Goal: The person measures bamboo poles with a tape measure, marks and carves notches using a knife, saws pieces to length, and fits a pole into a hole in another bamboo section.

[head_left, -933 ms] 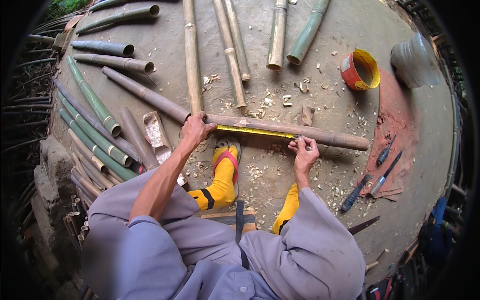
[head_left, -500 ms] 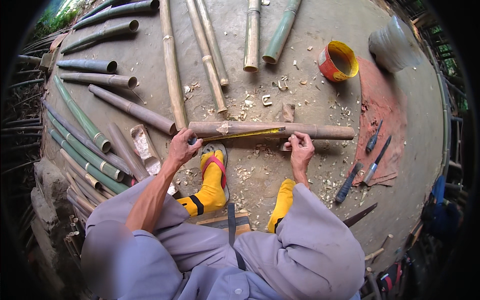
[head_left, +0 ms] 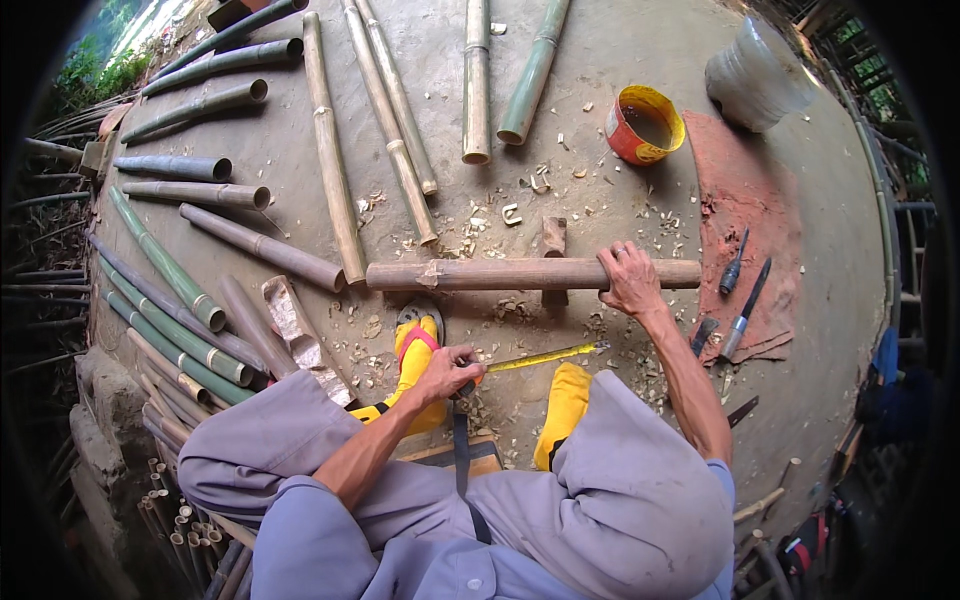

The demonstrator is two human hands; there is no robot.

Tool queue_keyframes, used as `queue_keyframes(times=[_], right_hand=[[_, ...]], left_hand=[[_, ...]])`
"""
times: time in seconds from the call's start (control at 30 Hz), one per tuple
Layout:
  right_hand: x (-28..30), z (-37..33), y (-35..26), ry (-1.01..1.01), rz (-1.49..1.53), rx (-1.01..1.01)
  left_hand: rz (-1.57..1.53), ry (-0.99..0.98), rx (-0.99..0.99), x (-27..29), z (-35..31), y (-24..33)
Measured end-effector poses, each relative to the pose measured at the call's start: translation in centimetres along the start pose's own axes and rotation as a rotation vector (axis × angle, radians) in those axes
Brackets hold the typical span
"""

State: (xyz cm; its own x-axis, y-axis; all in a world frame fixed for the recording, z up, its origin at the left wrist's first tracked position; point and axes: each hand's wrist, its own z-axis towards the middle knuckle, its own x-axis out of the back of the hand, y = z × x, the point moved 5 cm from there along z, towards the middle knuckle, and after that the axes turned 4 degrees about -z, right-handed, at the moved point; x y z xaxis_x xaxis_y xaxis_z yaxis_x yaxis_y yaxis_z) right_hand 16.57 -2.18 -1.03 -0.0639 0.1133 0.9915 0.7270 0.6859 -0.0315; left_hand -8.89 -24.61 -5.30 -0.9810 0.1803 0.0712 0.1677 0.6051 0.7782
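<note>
Gripping a bamboo tube (head_left: 500, 274) toward its right end, in the head view, the right hand (head_left: 632, 284) has its fingers curled over the top; the tube lies ahead of the left hand (head_left: 447, 372), across a small wooden block (head_left: 553, 237). The left hand is wrapped around a tape measure (head_left: 546, 357), its case mostly hidden, with the yellow blade reaching out to that hand's right. The tube could roll or tip on the narrow block, since only one hand steadies it. The blade, unsupported at its far end, could buckle or snag the yellow-socked foot (head_left: 564, 405) close by.
</note>
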Motion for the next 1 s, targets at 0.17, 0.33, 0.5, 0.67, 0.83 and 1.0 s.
queue_keyframes(times=[0.17,0.33,0.5,0.67,0.83,1.0], right_hand=[[4.2,-4.3,-0.1,0.083,0.101,-0.087],[5.9,-4.1,-3.5,0.124,0.559,-0.293],[4.9,-3.1,-6.0,0.172,0.778,-0.436],[3.0,-3.3,-6.3,0.081,0.808,-0.485],[2.0,-4.2,-6.6,0.090,0.745,-0.373],[1.4,-4.1,-7.6,0.027,0.775,-0.380]], left_hand=[[0.118,-0.080,-0.012,-3.7,1.0,-1.6],[0.241,-0.074,0.020,-3.9,0.6,-2.5],[0.278,-0.042,0.007,-4.0,0.7,-2.1],[0.293,0.048,0.045,-3.3,0.8,-2.4],[0.328,0.060,0.034,-3.3,1.7,-2.4],[0.390,0.054,0.001,-3.5,2.5,-2.7]])
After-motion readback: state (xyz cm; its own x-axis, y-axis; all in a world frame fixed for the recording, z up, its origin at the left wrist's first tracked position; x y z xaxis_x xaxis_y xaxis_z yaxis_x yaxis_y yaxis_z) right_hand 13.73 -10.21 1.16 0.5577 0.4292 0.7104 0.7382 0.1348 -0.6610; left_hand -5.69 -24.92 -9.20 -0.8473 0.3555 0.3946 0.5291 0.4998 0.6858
